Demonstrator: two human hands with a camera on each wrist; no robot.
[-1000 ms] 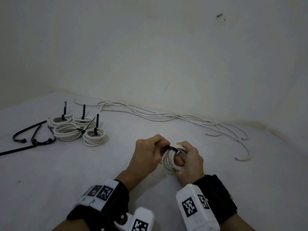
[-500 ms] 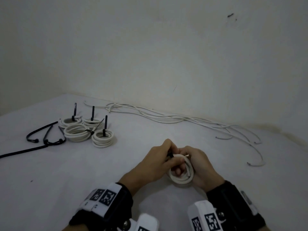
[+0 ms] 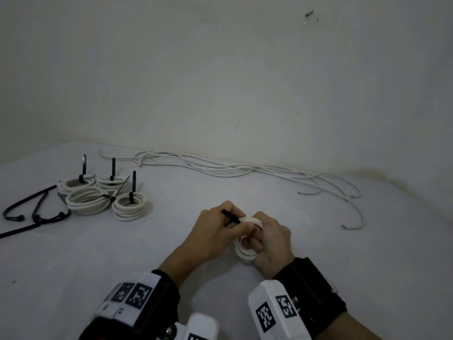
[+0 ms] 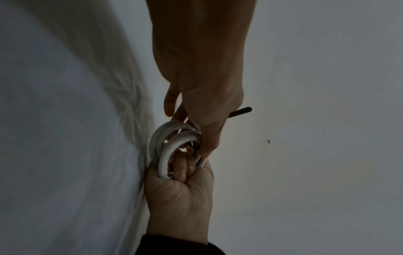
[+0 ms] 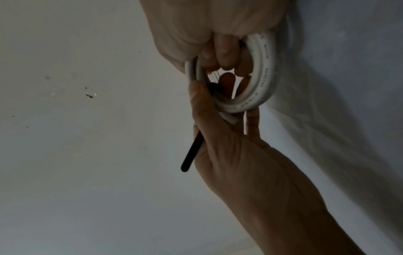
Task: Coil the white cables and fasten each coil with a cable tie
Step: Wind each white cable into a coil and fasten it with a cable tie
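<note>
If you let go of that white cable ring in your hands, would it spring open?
Probably, a bit. The coil looks stiff and thick, and the black cable tie doesn't look tightened yet. The tied coils nearby hold their shape.

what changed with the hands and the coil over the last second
The black cable tie tail now sticks out past the left hand, pulled further through. The right hand keeps its grip on the white coil. The four tied coils and loose cables lie unchanged.

Your right hand (image 3: 272,238) curls its fingers through the coil (image 3: 246,251), gripping it. Your left hand (image 3: 215,229), touching the coil's far side, pinches the black cable tie (image 3: 230,216) between thumb and forefinger; both wrists wear black bands.
</note>
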